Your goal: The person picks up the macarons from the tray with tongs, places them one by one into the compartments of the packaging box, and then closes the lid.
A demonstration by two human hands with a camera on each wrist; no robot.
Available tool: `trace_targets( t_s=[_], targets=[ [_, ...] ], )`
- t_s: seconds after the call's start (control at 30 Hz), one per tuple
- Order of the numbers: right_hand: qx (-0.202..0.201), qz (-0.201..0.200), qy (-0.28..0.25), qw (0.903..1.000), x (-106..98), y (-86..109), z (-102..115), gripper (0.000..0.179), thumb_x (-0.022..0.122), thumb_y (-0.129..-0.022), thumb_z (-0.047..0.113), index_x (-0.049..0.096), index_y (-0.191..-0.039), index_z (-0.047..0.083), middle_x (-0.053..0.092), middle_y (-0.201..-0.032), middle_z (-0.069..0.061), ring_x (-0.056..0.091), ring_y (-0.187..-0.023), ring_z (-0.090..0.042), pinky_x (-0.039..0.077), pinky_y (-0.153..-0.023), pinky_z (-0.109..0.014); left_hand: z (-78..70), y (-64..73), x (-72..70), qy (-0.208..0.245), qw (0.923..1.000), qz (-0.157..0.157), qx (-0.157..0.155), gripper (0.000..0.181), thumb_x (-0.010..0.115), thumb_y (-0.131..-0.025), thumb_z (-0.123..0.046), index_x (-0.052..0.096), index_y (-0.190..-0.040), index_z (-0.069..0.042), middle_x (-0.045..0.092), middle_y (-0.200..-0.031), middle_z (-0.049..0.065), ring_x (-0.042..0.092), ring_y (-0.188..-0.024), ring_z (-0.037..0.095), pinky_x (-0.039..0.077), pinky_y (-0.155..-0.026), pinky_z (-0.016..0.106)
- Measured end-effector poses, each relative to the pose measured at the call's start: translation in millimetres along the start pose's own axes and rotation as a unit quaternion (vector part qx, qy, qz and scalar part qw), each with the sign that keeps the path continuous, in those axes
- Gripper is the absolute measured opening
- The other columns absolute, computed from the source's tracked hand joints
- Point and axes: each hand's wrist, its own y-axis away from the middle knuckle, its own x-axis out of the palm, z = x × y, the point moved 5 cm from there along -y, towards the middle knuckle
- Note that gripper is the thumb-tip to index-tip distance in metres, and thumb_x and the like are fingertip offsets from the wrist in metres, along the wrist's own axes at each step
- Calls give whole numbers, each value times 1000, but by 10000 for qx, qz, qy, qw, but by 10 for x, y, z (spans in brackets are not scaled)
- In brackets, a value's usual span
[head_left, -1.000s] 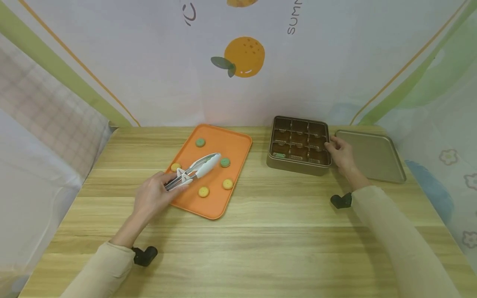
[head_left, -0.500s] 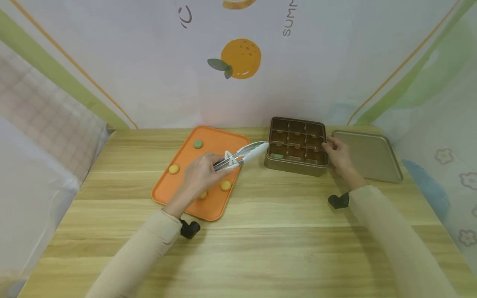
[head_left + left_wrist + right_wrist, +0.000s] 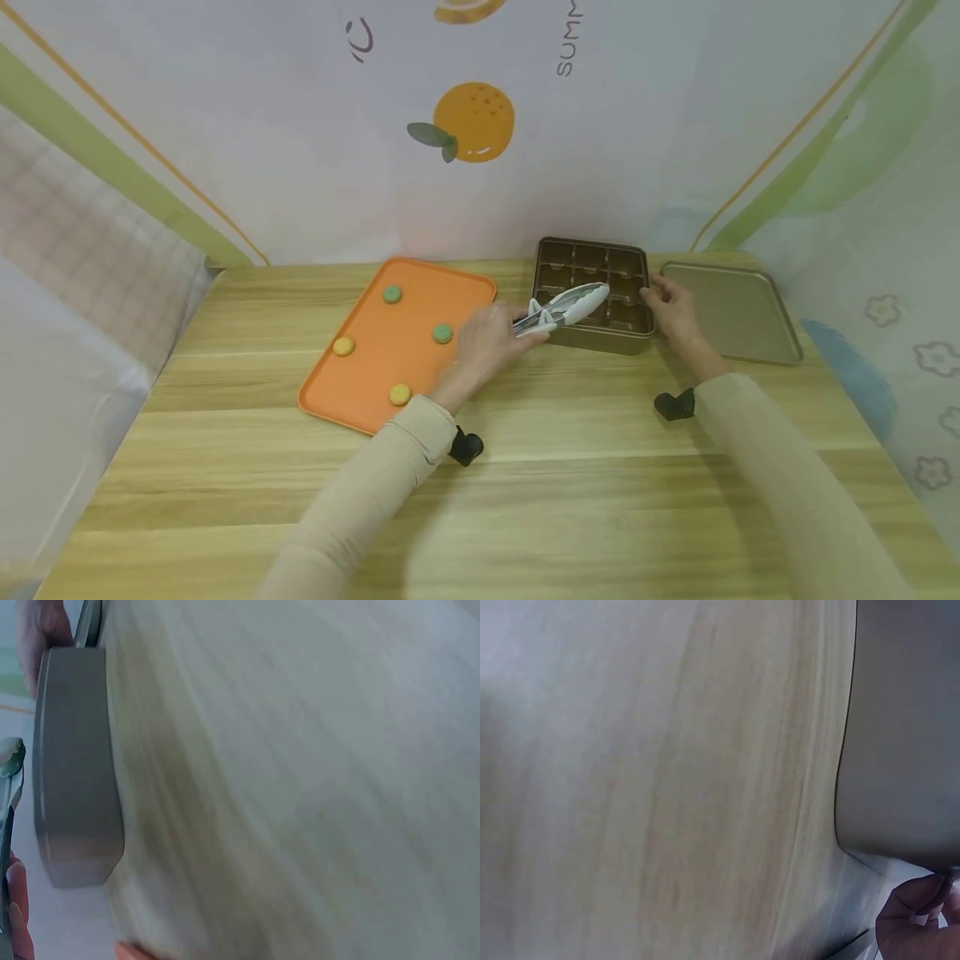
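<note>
My left hand (image 3: 489, 337) grips a pair of metal tongs (image 3: 573, 307) with white tips. The tips hang over the brown divided box (image 3: 603, 340). Something green, likely a macaron (image 3: 10, 759), shows between the tips in the left wrist view. With thumb and fingers, my right hand (image 3: 672, 312) holds the box's right rim; the right wrist view shows these fingers (image 3: 915, 900) at its edge. Left of the box lies an orange tray (image 3: 420, 279) bearing green macarons (image 3: 392, 294) and yellow macarons (image 3: 400, 395). My left hand and the tongs hide the box's front left compartment.
A flat gold-brown lid (image 3: 738, 312) lies right of the box, beside my right hand. Everything stands on a wooden table (image 3: 570, 483). Behind it hangs a printed curtain (image 3: 330, 167).
My left hand has carried the tongs rightward from above the orange tray to above the box. My right hand stays at the box's rim. The view has shifted slightly.
</note>
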Motion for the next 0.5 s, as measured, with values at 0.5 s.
trace_targets(
  t_s=[0.5],
  targets=[
    [-13, 33, 28, 10000, 13, 7, -9, 53, 44, -100, 24, 30, -144, -3, 47, -100, -6, 43, -83, -4, 40, -67, -9, -90, -14, 163, -347, 9992, -180, -114, 55, 71, -75, -55, 67, -118, -19, 64, -100, 1, 49, -71, 14, 39, -49, 25]
  ],
)
